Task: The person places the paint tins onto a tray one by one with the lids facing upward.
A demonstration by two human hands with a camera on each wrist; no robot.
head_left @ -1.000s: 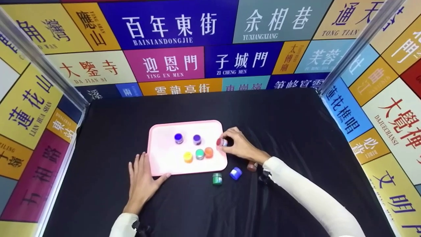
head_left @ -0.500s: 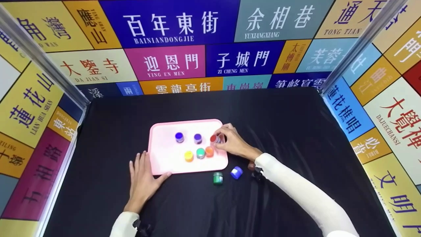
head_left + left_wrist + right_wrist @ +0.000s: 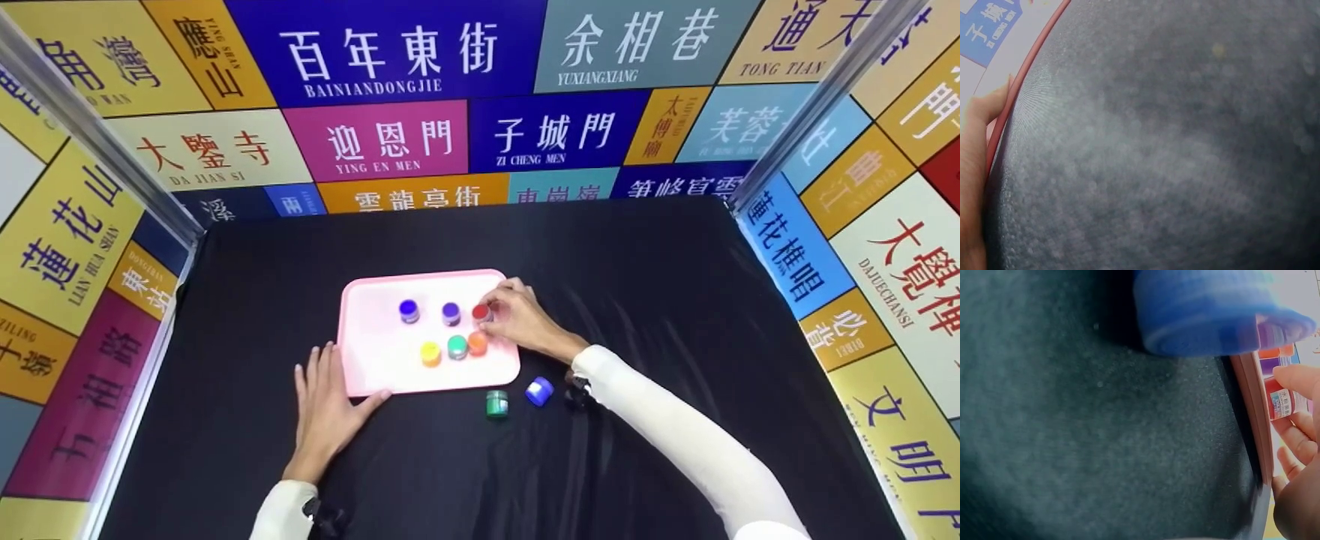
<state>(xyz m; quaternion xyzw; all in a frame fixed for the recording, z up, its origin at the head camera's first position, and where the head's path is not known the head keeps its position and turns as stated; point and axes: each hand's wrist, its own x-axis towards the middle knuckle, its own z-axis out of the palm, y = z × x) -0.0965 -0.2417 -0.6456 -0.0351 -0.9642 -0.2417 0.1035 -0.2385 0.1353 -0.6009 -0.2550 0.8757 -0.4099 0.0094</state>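
In the head view my right hand [image 3: 517, 319] pinches a small red paint jar [image 3: 480, 312] over the right part of a pink tray [image 3: 367, 367]. Its label shows in the right wrist view, between thumb and fingers; whether the jar touches the tray I cannot tell. My left hand [image 3: 326, 412] rests at the tray's near left corner, fingers straight along the left side and thumb at the front rim. On the tray stand a dark blue jar [image 3: 409, 311], a purple jar [image 3: 450, 313], a yellow jar [image 3: 430, 354], a light green jar [image 3: 457, 347] and an orange jar [image 3: 477, 343].
In front of the tray, on the black cloth [image 3: 420, 465], are a dark green jar [image 3: 496, 404] and a blue jar [image 3: 539, 391]. The blue one looms close in the right wrist view. Lettered panels [image 3: 375, 139] wall in the back and sides.
From the tray's right edge, my right hand has moved left and inward with the red paint jar. A brown jar has become hidden by my right wrist. My left hand stays put.
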